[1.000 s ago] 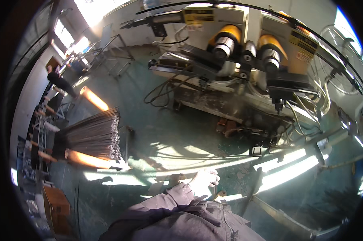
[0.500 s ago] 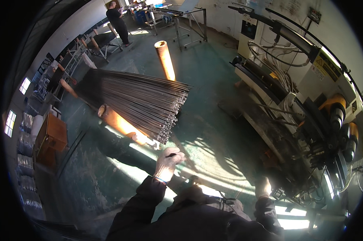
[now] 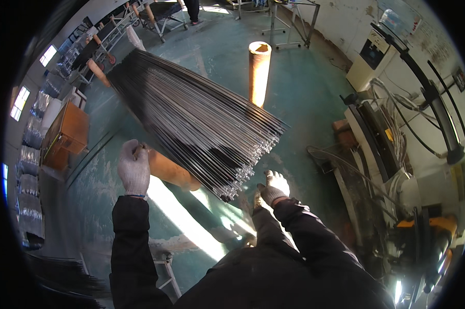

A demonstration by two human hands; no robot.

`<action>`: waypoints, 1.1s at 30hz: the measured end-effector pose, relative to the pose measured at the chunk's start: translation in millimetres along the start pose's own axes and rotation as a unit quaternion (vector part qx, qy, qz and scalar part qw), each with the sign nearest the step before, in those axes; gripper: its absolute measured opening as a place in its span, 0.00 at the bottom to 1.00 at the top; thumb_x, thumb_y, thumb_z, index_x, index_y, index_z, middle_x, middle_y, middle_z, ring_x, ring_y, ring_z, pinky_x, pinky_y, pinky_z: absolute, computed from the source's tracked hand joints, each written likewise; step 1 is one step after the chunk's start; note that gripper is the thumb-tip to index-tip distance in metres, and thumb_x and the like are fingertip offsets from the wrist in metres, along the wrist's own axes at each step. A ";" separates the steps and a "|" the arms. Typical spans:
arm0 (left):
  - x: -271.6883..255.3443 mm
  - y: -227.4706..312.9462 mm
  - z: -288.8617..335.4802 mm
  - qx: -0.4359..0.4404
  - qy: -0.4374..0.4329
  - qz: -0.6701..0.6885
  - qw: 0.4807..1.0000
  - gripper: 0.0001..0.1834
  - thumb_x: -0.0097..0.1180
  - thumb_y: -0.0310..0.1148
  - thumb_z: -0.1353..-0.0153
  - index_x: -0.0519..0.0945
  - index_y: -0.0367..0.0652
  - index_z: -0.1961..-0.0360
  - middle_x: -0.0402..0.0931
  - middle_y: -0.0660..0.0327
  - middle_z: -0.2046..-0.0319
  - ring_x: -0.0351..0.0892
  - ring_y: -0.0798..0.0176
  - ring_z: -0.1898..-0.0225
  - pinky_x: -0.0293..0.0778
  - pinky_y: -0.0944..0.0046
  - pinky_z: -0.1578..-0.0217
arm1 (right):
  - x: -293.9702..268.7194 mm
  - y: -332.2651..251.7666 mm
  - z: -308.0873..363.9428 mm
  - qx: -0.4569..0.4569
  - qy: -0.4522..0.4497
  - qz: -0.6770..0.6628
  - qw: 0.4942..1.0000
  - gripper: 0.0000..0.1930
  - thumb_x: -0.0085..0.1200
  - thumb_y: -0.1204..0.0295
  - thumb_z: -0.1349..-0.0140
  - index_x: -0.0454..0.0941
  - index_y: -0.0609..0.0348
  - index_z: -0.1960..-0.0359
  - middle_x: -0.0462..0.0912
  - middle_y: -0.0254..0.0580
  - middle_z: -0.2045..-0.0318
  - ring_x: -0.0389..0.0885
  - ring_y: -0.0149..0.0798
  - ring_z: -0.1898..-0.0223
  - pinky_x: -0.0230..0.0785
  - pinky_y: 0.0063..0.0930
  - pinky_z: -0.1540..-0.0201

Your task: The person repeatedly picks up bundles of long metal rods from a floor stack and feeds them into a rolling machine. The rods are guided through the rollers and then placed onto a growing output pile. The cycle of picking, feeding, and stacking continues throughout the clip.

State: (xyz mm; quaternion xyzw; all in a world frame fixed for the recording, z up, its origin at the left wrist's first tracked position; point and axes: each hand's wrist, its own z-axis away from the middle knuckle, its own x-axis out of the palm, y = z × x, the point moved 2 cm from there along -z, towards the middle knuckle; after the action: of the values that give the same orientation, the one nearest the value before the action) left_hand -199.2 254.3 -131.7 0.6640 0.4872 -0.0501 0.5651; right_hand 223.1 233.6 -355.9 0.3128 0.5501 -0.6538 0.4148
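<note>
A big bundle of long, thin black rods (image 3: 191, 118) lies across upright brown tubes, its pale, shiny ends fanned toward me at the right. My left hand (image 3: 133, 170), in a whitish knit glove, is raised left of the bundle beside the top of the near tube (image 3: 173, 170). Its fingers are curled in; whatever they hold, if anything, is hidden. Just right of the rod ends is my gloved right hand (image 3: 274, 186), apart from them, fingers loosely extended and nothing visible in it.
Another upright tube (image 3: 259, 72) stands beyond the bundle. A machine with hoses and black arms (image 3: 381, 139) lines the right side. At the left is a brown wooden cabinet (image 3: 67, 131); metal frame tables (image 3: 294, 23) stand at the back, near a person's legs (image 3: 192, 10).
My left hand has moved left and farther out, from near the rod ends to the near tube. My right hand has come in from the right to near the rod ends. The view has shifted.
</note>
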 end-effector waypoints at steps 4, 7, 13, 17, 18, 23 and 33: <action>41.5 8.4 -10.8 0.127 0.051 -0.201 0.970 0.09 0.60 0.27 0.31 0.78 0.35 0.53 0.79 0.47 0.54 0.83 0.39 0.56 0.81 0.43 0.50 | 28.7 -25.2 -118.0 -0.024 -0.023 0.064 0.997 0.37 0.67 0.54 0.33 0.73 0.62 0.28 0.78 0.57 0.31 0.73 0.59 0.28 0.67 0.52 0.27; 63.7 12.7 -8.0 0.136 0.018 -0.313 0.940 0.17 0.62 0.26 0.35 0.76 0.34 0.47 0.76 0.41 0.49 0.81 0.33 0.52 0.80 0.38 0.49 | 55.4 -30.8 -203.2 -0.045 -0.037 0.118 0.991 0.38 0.68 0.54 0.34 0.72 0.62 0.28 0.76 0.56 0.30 0.72 0.57 0.27 0.68 0.50 0.26; 82.7 15.2 -21.3 0.102 0.031 -0.343 0.933 0.21 0.64 0.25 0.39 0.74 0.33 0.47 0.74 0.40 0.47 0.80 0.30 0.49 0.79 0.37 0.49 | 98.3 -46.9 -283.2 -0.023 0.066 0.179 0.981 0.28 0.64 0.57 0.34 0.74 0.63 0.39 0.79 0.53 0.42 0.76 0.53 0.36 0.66 0.48 0.31; 93.8 14.9 -41.0 0.096 0.040 -0.342 0.934 0.18 0.63 0.28 0.38 0.76 0.34 0.49 0.76 0.40 0.49 0.82 0.30 0.52 0.80 0.36 0.52 | 95.9 -51.4 -285.8 0.004 -0.024 0.192 0.981 0.34 0.70 0.45 0.34 0.77 0.61 0.40 0.80 0.53 0.41 0.76 0.54 0.35 0.68 0.50 0.30; 96.7 14.0 -45.0 0.090 0.037 -0.349 0.932 0.17 0.63 0.28 0.38 0.77 0.34 0.49 0.77 0.40 0.49 0.82 0.30 0.52 0.80 0.36 0.53 | 95.5 -53.6 -284.4 0.012 -0.086 0.166 0.982 0.34 0.70 0.45 0.33 0.77 0.61 0.40 0.80 0.54 0.41 0.77 0.55 0.35 0.70 0.50 0.32; 101.1 9.3 -52.8 0.091 0.049 -0.365 0.925 0.16 0.63 0.28 0.39 0.77 0.34 0.51 0.78 0.41 0.49 0.83 0.31 0.53 0.80 0.36 0.53 | 81.4 -60.3 -286.4 0.027 -0.181 0.097 0.978 0.24 0.72 0.55 0.33 0.81 0.57 0.45 0.85 0.57 0.46 0.87 0.60 0.43 0.84 0.54 0.45; 98.8 8.2 -52.5 0.096 0.046 -0.375 0.921 0.15 0.64 0.27 0.40 0.79 0.35 0.52 0.79 0.43 0.51 0.83 0.33 0.53 0.80 0.37 0.52 | 53.5 -49.9 -315.5 -0.032 -0.239 0.056 0.969 0.19 0.74 0.49 0.36 0.92 0.48 0.55 0.92 0.54 0.56 0.91 0.59 0.48 0.82 0.54 0.45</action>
State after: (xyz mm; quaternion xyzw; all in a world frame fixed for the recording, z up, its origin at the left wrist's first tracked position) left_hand -167.4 355.5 -168.2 0.4853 0.7188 -0.2743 0.4153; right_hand 139.3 534.3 -442.1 0.1642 0.4378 -0.6672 0.5799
